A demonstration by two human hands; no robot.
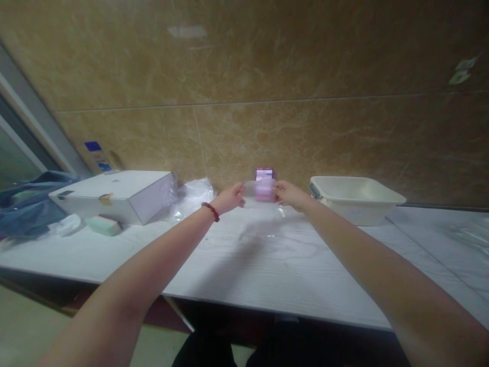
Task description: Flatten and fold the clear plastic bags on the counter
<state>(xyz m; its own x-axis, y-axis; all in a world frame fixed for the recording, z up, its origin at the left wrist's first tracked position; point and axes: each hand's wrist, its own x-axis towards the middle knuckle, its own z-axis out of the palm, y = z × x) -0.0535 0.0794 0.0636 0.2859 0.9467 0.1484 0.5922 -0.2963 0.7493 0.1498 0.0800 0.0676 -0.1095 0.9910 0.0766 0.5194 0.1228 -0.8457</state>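
Note:
Out over the table, both arms reach toward the wall. My left hand (230, 198), with a red bead bracelet (211, 211) at the wrist, has its fingers closed on the left side of a translucent plastic piece (250, 192). The right side of that piece is pinched by my right hand (289, 194). Whether it is a container, a lid or a bag is too blurred to tell. Behind it, against the wall, a small pink and purple rectangular object (264, 173) shows partly through the plastic.
To the right stands a cream plastic basin (367, 210) with a grey handle. At left are a white box (114, 191), crumpled clear plastic (194, 196), a pale green sponge-like block (103, 225), a blue bag (28, 209) and a blue-capped bottle (98, 155). Clear plastic (473, 234) lies far right.

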